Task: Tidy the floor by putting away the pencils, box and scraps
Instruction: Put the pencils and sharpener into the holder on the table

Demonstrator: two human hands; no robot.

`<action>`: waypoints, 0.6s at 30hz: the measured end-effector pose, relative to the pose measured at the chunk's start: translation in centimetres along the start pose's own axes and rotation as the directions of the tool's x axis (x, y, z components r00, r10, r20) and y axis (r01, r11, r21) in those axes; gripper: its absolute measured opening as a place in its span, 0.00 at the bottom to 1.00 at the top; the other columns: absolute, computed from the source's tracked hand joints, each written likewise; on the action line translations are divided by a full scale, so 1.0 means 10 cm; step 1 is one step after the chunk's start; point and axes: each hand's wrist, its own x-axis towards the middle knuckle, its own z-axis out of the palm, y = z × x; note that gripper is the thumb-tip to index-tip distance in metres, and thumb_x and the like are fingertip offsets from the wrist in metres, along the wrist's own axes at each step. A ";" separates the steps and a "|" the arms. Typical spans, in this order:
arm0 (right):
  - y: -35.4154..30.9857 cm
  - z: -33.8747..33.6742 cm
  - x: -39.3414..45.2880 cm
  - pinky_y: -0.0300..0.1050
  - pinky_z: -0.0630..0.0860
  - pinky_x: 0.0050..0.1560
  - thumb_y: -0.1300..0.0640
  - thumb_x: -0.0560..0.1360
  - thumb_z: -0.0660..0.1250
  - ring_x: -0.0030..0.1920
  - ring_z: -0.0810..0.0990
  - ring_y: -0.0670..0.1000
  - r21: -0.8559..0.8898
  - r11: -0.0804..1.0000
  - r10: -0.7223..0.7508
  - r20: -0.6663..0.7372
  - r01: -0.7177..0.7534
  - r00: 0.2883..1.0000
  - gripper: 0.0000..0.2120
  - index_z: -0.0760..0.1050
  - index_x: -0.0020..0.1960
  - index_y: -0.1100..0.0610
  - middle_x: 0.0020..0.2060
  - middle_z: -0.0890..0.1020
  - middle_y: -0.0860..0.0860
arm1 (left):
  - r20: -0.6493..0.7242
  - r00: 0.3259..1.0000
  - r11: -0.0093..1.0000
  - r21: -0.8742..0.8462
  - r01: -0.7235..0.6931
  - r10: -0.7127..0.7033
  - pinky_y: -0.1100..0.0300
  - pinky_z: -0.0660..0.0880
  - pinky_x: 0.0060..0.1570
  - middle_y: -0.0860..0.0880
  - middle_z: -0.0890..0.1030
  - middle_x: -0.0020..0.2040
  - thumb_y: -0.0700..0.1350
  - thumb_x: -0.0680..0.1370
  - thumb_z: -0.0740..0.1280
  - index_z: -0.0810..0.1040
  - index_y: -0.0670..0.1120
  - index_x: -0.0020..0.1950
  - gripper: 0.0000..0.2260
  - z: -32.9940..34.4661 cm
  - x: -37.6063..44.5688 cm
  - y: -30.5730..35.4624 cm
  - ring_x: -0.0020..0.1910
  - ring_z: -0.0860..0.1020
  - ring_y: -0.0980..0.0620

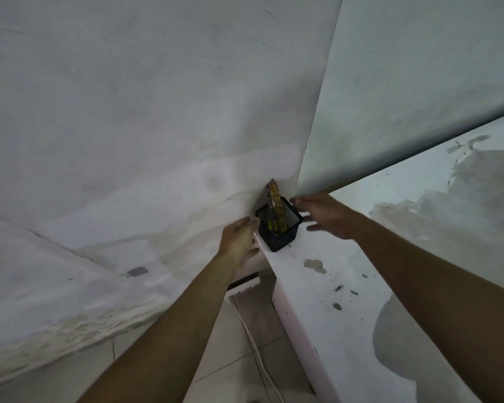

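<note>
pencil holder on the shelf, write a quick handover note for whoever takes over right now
Left hand: open, beside the black square mesh pencil holder; contact unclear.
Right hand: open, fingers spread beside the holder, gripping nothing.
The holder stands upright at the corner end of the white stained shelf, against the wall, with the yellow pencils upright inside.
Done: pencils are in the holder, holder is on the shelf.
Left: box and scraps are out of view, so check the floor for them.

Text check | you have no readable lettering, label, brand, number or sign in view | surfaces checked: mesh pencil holder [279, 225], pencils [275, 203], white shelf [317, 286], walls | result: nothing legible
</note>
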 end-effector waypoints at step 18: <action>0.20 0.28 -0.12 0.55 0.81 0.61 0.53 0.85 0.61 0.56 0.84 0.62 0.126 0.990 0.086 -0.161 -0.066 0.983 0.12 0.77 0.58 0.61 0.59 0.82 0.59 | 0.156 0.987 0.990 -0.130 0.047 -0.026 0.64 0.82 0.34 0.50 0.81 0.52 0.44 0.86 0.59 0.78 0.44 0.58 0.09 0.13 -0.10 0.01 0.50 0.83 0.46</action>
